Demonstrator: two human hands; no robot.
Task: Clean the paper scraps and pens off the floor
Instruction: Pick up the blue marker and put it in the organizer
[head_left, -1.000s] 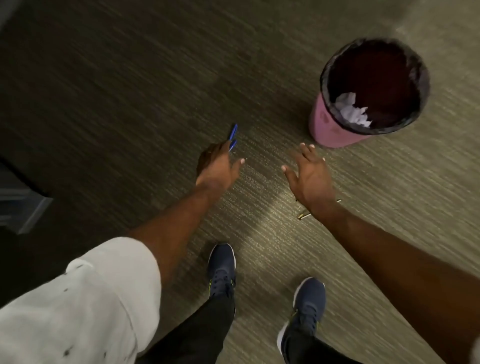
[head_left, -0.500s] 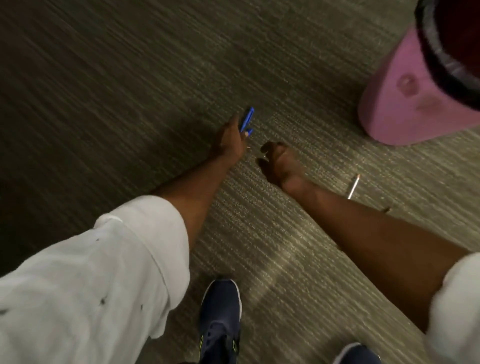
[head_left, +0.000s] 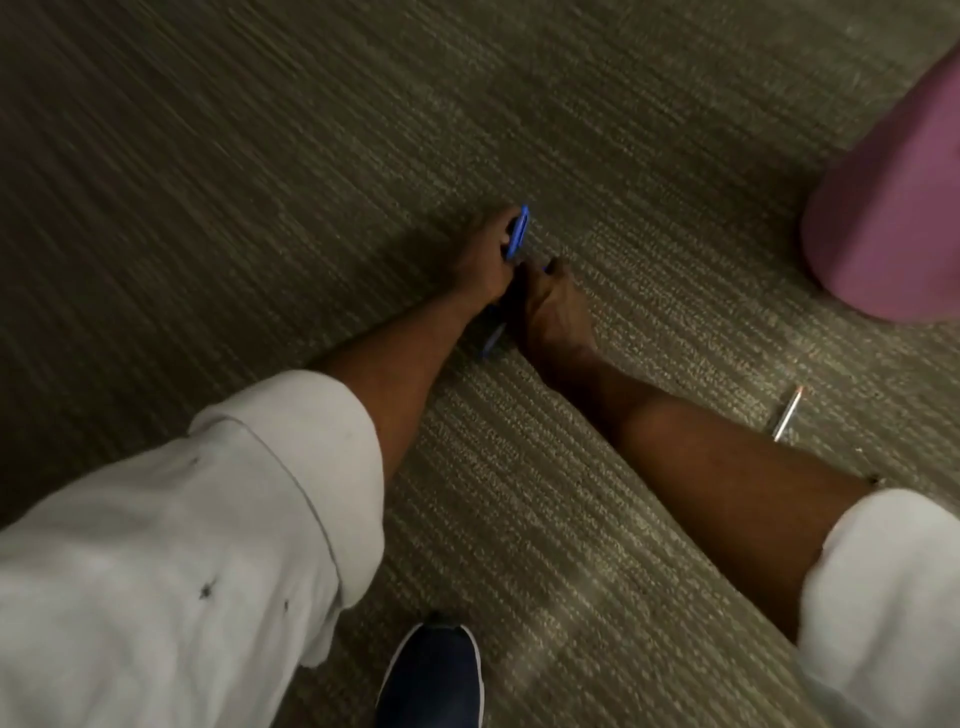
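Note:
My left hand (head_left: 483, 260) is low over the carpet and holds blue pens (head_left: 518, 231) that stick out past its fingers. Right beside it, touching it, my right hand (head_left: 553, 306) is curled down onto the floor around another blue pen (head_left: 491, 340). That pen's end shows below the hand, and a small blue tip shows at the fingertips. A clear pen (head_left: 787, 413) with an orange tip lies on the carpet to the right of my right forearm. No paper scraps are in view.
The pink side of a waste bin (head_left: 883, 208) fills the upper right corner; its opening is out of frame. My dark blue shoe (head_left: 431, 675) stands at the bottom centre. Grey-green striped carpet (head_left: 260, 182) covers the floor.
I have bent lower and the view has shifted left, so the bin's rim has left the frame. My right hand went from open to curled on the floor against my left hand.

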